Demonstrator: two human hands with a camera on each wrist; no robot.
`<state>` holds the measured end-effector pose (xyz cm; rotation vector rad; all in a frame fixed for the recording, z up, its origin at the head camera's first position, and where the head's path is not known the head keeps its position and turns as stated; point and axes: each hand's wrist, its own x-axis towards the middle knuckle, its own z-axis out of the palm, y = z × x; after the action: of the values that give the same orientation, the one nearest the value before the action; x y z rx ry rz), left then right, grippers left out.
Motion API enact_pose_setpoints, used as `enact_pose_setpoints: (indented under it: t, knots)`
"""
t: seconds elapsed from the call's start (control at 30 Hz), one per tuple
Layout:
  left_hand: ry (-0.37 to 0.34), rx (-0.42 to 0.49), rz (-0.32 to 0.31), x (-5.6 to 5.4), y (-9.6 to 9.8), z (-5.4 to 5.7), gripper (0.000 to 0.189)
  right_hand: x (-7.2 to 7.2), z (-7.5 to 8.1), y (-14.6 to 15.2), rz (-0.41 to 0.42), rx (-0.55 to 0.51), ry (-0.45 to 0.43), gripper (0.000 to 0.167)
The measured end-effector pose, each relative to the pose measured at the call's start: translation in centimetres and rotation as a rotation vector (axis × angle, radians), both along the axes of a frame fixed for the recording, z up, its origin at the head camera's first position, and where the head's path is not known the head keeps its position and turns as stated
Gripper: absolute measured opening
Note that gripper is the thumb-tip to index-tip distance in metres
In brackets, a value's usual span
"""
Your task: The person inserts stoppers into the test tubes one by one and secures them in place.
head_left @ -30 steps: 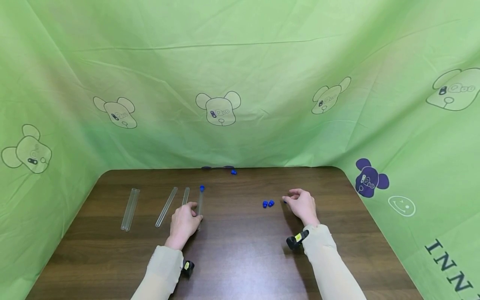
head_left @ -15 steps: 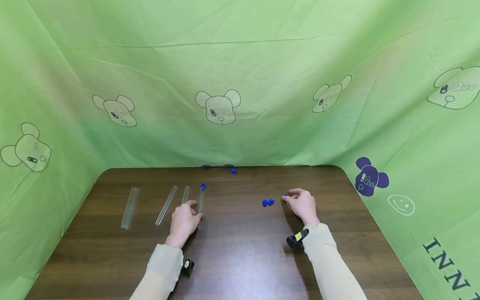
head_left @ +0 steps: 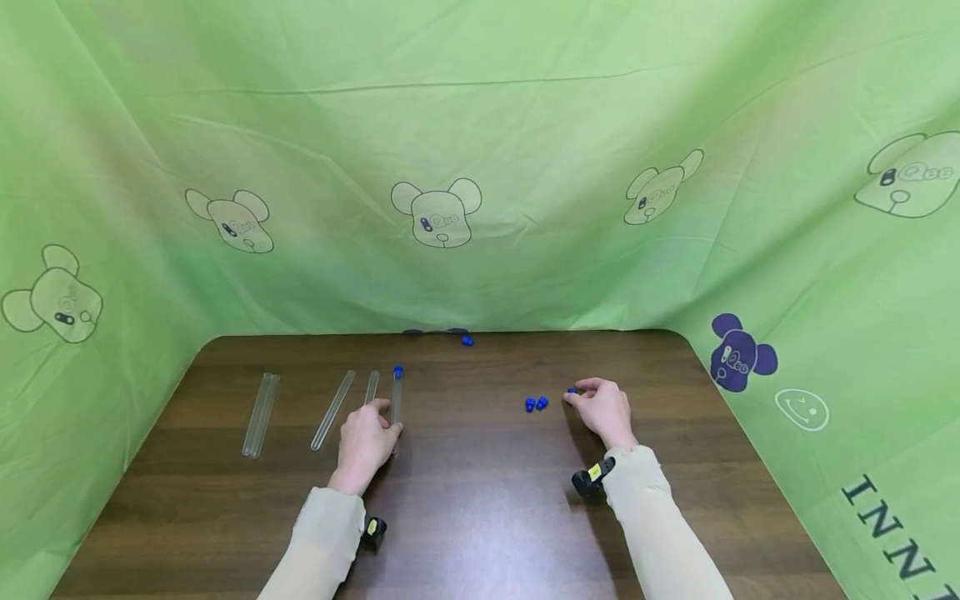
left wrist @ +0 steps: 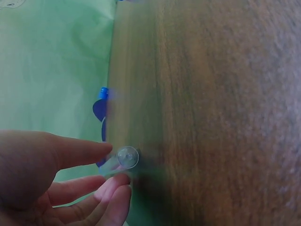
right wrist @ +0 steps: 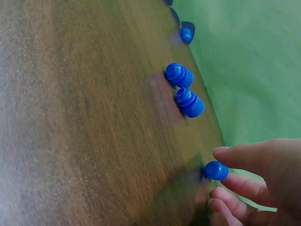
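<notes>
In the head view my left hand point(head_left: 363, 442) is at the near end of a glass test tube point(head_left: 397, 400) with a blue cap, which lies on the table. The left wrist view shows the tube's rounded end point(left wrist: 127, 157) between thumb and fingers, with small gaps visible. My right hand point(head_left: 603, 412) is low over the table. A blue cap point(right wrist: 216, 170) sits between its parted thumb and forefinger; the forefinger seems to touch it, while the thumb stands a little off. Two more blue caps point(right wrist: 183, 89) lie side by side to its left.
Several uncapped test tubes lie on the wooden table point(head_left: 480, 500): a pair point(head_left: 261, 417) at the far left, a slanted one point(head_left: 333, 411), and another tube point(head_left: 372, 388) partly behind my left hand. A blue cap point(head_left: 467, 340) lies at the back edge by the green curtain point(head_left: 525, 283).
The capped tube's far end swings slightly right, then left, and my left hand shifts slightly left. More of the blue cap shows at my right fingertips; that hand stays nearly still.
</notes>
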<state>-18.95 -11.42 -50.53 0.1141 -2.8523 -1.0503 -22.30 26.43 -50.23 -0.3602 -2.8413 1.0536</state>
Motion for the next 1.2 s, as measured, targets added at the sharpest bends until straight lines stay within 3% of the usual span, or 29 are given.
enact_pose_setpoints:
  t: [0.17, 0.37, 0.6, 1.2]
  knots:
    - [0.018, 0.003, 0.028, 0.0, -0.1, 0.2, 0.041, 0.0, 0.0, -0.1, -0.003, 0.000, 0.003, 0.035]
    - [0.101, -0.010, 0.067, 0.0, -0.8, 0.5, 0.038, 0.2, 0.0, -0.2, -0.004, 0.004, 0.005, 0.031]
    - [0.172, -0.053, 0.066, 0.1, -1.8, 0.4, 0.040, 0.0, -0.1, -0.3, -0.008, 0.009, 0.021, 0.027]
    - [0.107, -0.035, 0.072, 0.3, -3.4, 0.2, 0.043, -0.2, -0.4, -0.2, 0.006, 0.017, 0.040, 0.024]
